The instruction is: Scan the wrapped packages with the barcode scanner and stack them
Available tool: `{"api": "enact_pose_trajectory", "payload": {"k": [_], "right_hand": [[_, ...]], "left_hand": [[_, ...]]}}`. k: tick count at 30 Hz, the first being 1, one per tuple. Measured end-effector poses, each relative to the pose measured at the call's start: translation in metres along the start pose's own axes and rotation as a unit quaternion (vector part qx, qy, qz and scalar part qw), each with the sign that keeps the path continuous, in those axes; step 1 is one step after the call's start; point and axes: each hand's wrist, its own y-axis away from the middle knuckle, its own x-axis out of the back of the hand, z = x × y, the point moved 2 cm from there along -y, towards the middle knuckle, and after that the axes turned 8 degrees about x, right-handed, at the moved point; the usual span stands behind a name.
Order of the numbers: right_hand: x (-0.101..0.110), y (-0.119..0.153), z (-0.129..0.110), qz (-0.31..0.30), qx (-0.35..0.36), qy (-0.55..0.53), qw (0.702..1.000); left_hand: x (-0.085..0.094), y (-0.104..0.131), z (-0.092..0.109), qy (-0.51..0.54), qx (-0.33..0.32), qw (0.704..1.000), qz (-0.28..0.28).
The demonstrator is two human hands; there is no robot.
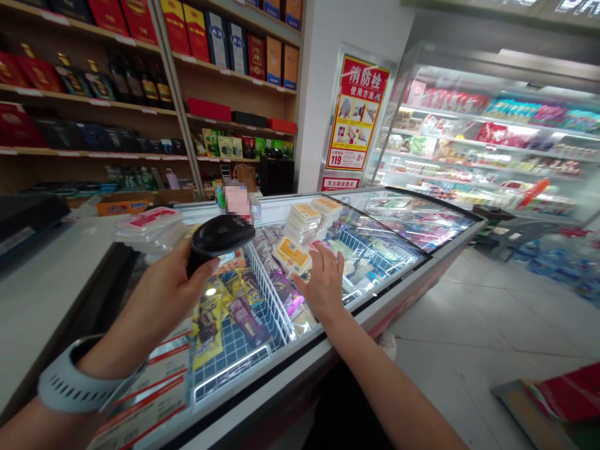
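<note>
My left hand [162, 290], with a pale watch strap at the wrist, grips a black handheld barcode scanner [220, 236] over the left part of a chest freezer. My right hand [323, 284] hovers over the glass lid with its fingers apart. Beside its thumb a clear pack with a yellow label [293, 255] lies tilted on the glass; whether the thumb touches it I cannot tell. Just behind stand stacked clear packs [304, 222] with yellow labels. Part of a pink label shows behind my right fingers.
The chest freezer [412, 281] holds wire baskets of wrapped ice creams [248, 319] under glass. More clear packs [150, 228] with a red label are stacked at the left. Shelves of boxes and bottles stand behind. A chilled display [492, 134] and water bottles [557, 256] are at the right.
</note>
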Motion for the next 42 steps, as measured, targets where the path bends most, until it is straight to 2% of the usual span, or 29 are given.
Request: {"api": "enact_pose_trajectory", "payload": {"k": [7,12,23,32,42], "right_hand": [[0.004,0.001,0.002,0.014,-0.044,-0.016,0.999],[0.006,0.002,0.003,0.03,-0.059,-0.02,0.998],[0.007,0.002,0.001,0.031,-0.052,-0.019,0.998],[0.006,0.002,0.001,0.015,-0.053,-0.013,0.998],[0.007,0.003,0.002,0.016,-0.056,-0.014,0.998]], "left_hand": [[-0.013,0.022,0.021,0.013,0.003,0.998,-0.062],[-0.016,0.025,0.03,0.01,0.014,0.997,-0.072],[-0.016,0.026,0.03,0.0,0.004,0.997,-0.075],[-0.014,0.029,0.039,0.011,0.005,0.996,-0.085],[-0.016,0.027,0.032,-0.004,0.015,0.997,-0.079]]}}
